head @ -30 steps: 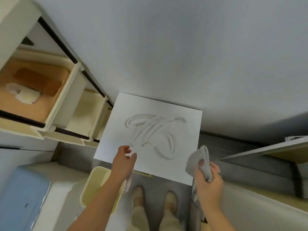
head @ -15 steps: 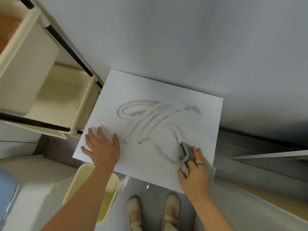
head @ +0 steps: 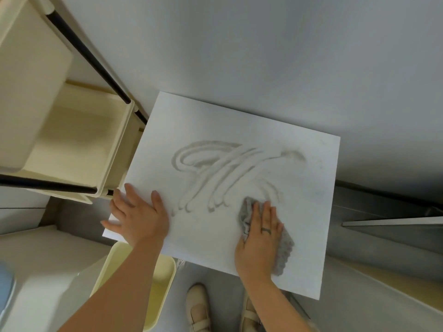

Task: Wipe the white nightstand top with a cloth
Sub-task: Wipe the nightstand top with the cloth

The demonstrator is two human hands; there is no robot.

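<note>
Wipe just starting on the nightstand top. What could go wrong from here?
1. The cloth is bunched under the right hand and covers little, so passes may only smear the powdery swirl.
2. Sweeping outward could push residue off the nightstand top onto the shoes or into the yellow bin.

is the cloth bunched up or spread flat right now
Mostly spread flat: the grey cloth lies pressed on the nightstand top under the right hand's open palm, with slight bunching at its upper left edge.

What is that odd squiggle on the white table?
Looping grey streaks cross the middle of the nightstand top, like smeared dust or residue not yet wiped. The right hand presses a grey cloth beside them.
</note>
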